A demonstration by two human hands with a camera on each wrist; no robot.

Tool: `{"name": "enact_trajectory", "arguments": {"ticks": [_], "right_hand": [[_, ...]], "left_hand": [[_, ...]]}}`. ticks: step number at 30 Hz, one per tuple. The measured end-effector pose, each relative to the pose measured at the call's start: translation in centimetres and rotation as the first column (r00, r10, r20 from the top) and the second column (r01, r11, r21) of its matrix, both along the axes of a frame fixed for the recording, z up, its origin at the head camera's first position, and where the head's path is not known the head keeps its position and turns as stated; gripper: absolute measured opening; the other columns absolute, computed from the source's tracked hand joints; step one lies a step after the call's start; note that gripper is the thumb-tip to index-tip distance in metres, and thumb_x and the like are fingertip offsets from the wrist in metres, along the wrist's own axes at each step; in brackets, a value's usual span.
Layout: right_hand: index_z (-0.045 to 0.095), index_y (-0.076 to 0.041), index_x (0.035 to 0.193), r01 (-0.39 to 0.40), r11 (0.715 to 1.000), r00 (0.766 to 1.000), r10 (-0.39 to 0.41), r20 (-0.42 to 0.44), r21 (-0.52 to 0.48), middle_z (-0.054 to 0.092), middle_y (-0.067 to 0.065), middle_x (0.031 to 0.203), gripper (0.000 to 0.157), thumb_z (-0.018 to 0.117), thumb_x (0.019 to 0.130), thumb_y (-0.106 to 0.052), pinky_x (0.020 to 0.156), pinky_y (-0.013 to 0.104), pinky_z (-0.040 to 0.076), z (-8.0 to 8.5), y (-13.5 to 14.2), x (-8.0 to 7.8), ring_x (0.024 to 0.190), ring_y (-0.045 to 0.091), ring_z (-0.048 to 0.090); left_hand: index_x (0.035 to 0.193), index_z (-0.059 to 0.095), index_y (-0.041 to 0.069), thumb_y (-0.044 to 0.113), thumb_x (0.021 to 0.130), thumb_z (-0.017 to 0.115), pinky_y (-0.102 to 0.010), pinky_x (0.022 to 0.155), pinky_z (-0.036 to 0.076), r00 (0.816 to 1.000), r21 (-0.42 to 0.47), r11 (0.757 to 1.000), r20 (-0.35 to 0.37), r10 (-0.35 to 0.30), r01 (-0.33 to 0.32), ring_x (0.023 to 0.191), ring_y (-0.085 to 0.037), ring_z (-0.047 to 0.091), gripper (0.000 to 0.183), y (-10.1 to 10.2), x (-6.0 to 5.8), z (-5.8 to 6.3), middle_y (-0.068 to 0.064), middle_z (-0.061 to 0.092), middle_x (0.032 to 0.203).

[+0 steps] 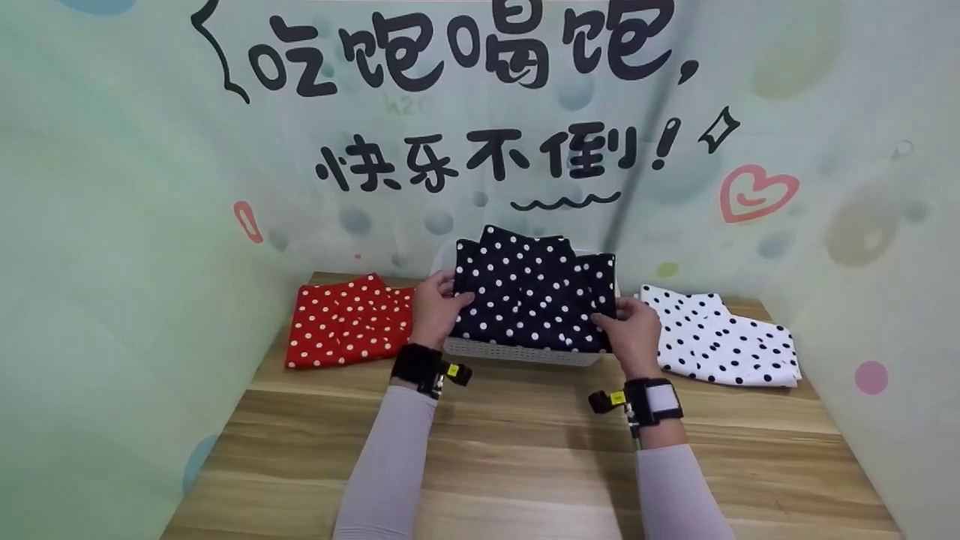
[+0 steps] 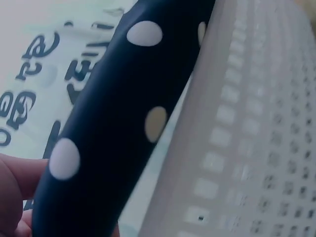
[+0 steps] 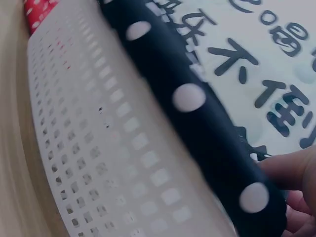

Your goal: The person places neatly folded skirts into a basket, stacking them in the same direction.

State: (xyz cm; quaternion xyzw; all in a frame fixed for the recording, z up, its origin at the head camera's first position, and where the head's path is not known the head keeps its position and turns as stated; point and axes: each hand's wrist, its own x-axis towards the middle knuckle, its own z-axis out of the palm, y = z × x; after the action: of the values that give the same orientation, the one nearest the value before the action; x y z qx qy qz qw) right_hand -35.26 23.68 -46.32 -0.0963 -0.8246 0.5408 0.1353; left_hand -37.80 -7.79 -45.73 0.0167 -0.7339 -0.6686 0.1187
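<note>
A folded black cloth garment with white dots (image 1: 525, 292) is held up by both hands over a white perforated basket (image 1: 517, 352). My left hand (image 1: 436, 307) pinches its left edge, thumb in front. At the opposite edge my right hand (image 1: 634, 330) pinches it the same way. Both wrist views show the dotted cloth (image 2: 113, 108) just above the basket's rim (image 3: 143, 138). The cloth hides most of the basket's inside.
To the left lies a folded red cloth with white dots (image 1: 349, 322). On the right a folded white cloth with black dots (image 1: 724, 337) rests on the wooden table (image 1: 517, 465). A printed curtain (image 1: 480, 157) stands close behind the basket.
</note>
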Motion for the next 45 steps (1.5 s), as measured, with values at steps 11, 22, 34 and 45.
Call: {"name": "enact_trajectory", "arguments": {"ticks": [11, 22, 34, 45], "right_hand": [[0.072, 0.003, 0.112, 0.12, 0.941, 0.972, -0.046, -0.232, 0.315, 0.076, 0.022, 0.105, 0.026, 0.081, 0.091, -0.011, 0.088, 0.049, 0.053, -0.9, -1.7, -0.8, 0.097, 0.039, 0.069], [0.073, -0.002, 0.105, 0.12, 0.832, 0.984, -0.026, -0.177, 0.542, 0.079, 0.021, 0.1, 0.022, 0.082, 0.089, -0.014, 0.084, 0.058, 0.054, -1.3, -2.8, -0.9, 0.091, 0.042, 0.073], [0.076, -0.008, 0.116, 0.141, 0.817, 0.988, -0.077, -0.136, 0.559, 0.08, 0.017, 0.112, 0.027, 0.08, 0.09, -0.017, 0.094, 0.064, 0.046, -1.7, -3.0, -1.2, 0.101, 0.042, 0.073], [0.075, -0.011, 0.127, 0.174, 0.813, 0.981, -0.095, -0.169, 0.555, 0.078, 0.019, 0.12, 0.037, 0.08, 0.093, -0.025, 0.097, 0.067, 0.048, -1.7, -2.3, -1.6, 0.113, 0.048, 0.066]], "left_hand": [[0.125, 0.073, 0.005, 0.003, 0.09, 0.081, -0.043, 0.098, 0.057, 0.995, -0.154, 0.984, -0.053, 0.079, -0.086, 0.108, -0.029, 0.073, 0.036, 0.6, -1.5, -0.6, -0.016, 0.079, 0.115], [0.118, 0.074, 0.008, 0.008, 0.093, 0.079, -0.042, 0.094, 0.056, 0.984, -0.446, 0.884, 0.034, 0.173, -0.14, 0.106, -0.027, 0.07, 0.026, 1.3, -1.5, -1.1, -0.009, 0.077, 0.109], [0.126, 0.073, 0.008, 0.018, 0.095, 0.079, -0.046, 0.095, 0.059, 0.976, -0.612, 0.779, 0.049, 0.21, -0.137, 0.112, -0.032, 0.072, 0.034, 2.0, -1.8, -1.5, -0.012, 0.078, 0.12], [0.124, 0.074, 0.008, 0.03, 0.096, 0.078, -0.045, 0.096, 0.056, 0.988, -0.571, 0.809, -0.025, 0.153, -0.139, 0.109, -0.032, 0.07, 0.036, 1.7, -1.6, -1.1, -0.013, 0.078, 0.117]]}}
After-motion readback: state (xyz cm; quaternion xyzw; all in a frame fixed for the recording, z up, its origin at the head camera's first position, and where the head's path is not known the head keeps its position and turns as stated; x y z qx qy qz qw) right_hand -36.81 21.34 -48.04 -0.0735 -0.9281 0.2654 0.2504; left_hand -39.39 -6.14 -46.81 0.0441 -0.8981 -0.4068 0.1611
